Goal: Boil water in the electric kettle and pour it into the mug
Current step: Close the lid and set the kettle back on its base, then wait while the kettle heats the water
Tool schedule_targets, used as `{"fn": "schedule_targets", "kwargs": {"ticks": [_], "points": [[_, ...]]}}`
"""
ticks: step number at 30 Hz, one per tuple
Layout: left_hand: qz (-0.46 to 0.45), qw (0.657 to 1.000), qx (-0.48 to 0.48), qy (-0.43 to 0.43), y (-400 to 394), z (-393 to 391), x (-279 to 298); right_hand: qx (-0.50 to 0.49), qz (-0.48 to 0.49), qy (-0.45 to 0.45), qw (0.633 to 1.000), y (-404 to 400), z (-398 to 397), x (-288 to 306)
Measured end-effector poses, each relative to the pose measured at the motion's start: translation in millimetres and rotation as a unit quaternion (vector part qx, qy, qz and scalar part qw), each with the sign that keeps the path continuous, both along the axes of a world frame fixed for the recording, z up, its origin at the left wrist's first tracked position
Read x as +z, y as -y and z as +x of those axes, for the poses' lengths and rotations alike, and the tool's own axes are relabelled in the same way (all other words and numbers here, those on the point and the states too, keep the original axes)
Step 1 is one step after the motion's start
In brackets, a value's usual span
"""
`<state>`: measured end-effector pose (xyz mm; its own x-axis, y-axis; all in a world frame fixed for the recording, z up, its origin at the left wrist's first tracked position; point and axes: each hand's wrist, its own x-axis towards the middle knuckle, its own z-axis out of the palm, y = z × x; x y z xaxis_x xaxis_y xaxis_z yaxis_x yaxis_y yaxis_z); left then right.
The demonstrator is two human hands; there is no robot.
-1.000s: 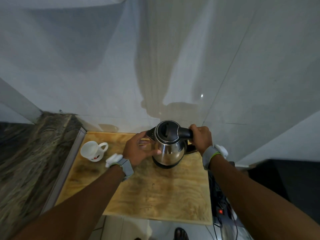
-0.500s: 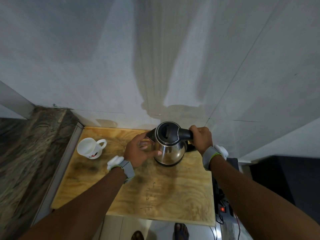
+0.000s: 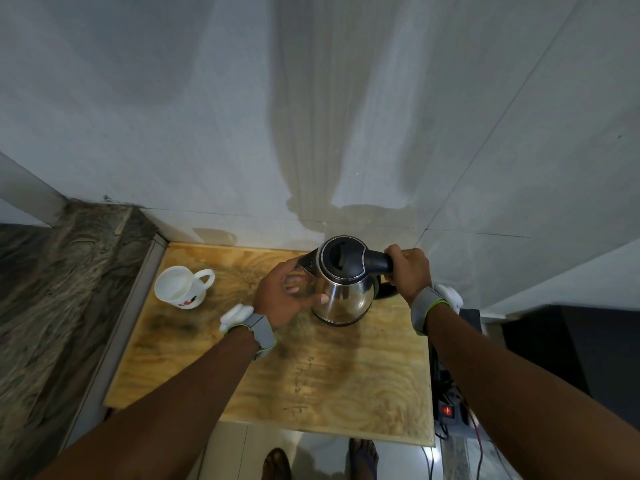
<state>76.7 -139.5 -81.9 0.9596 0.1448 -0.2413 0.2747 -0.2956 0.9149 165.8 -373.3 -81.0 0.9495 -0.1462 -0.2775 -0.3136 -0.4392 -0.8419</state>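
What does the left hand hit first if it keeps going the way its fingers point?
The kettle. The left hand is cupped at its steel body just under the spout, fingers pointing right; the thumb tip looks already on the metal, though depth is unclear. The mug sits behind that line.

A plywood board [image 3: 346, 386] meets the grey wall [image 3: 207, 116], a power strip [image 3: 450, 412] (red switch lit) at its right.

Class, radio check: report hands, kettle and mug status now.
Right hand grips kettle handle; left hand steadies its body. Mug upright, apart at left. Nothing between.
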Motion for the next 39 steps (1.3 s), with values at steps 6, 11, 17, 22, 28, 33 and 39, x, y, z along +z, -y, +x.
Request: {"fn": "schedule_targets", "kwargs": {"ticks": [6, 11, 17, 22, 28, 33, 39], "points": [[0.007, 1.000, 0.014, -0.003, -11, -2, 1, 0.012, -0.002, 0.000, 1.000, -13, 4, 0], [0.008, 1.000, 0.022, -0.009, -24, -1, 3, 0.024, 0.003, 0.003, 1.000, -29, 9, 3], [0.012, 1.000, 0.022, -0.016, -34, -3, 5, 0.049, 0.005, 0.003, 0.999, -42, 12, 4], [0.036, 0.999, 0.020, -0.001, -33, -3, 16, 0.040, 0.007, 0.012, 0.999, -38, 8, 7], [0.122, 0.989, 0.031, 0.082, -30, 7, 38, 0.025, 0.005, 0.070, 0.997, -24, -8, 19], [0.253, 0.951, -0.052, 0.171, -21, 21, 65, 0.029, -0.092, 0.154, 0.983, -3, -37, 26], [0.342, 0.914, -0.160, 0.152, -6, 40, 83, 0.144, -0.184, 0.150, 0.961, 7, -73, 24]]}}
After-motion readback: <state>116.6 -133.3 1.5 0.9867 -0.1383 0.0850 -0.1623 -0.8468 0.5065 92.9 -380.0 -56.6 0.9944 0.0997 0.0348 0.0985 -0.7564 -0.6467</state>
